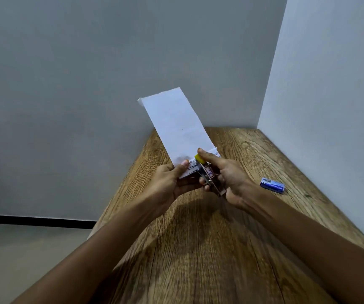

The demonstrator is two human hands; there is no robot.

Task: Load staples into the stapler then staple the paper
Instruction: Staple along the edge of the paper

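A folded white paper (pixel 173 123) with printed text near its lower end stands up above the wooden table (pixel 198 249). My left hand (pixel 172 179) pinches its lower left corner, thumb on top. My right hand (pixel 227 178) grips a small stapler (pixel 208 173) with a yellow tip, thumb pressing on the top. The stapler's jaws sit over the paper's lower edge. A small blue staple box (pixel 272 185) lies on the table to the right, apart from both hands.
Grey walls close in the table at the back and along the right side. The table's left edge drops to a light floor (pixel 23 249) with a black skirting line.
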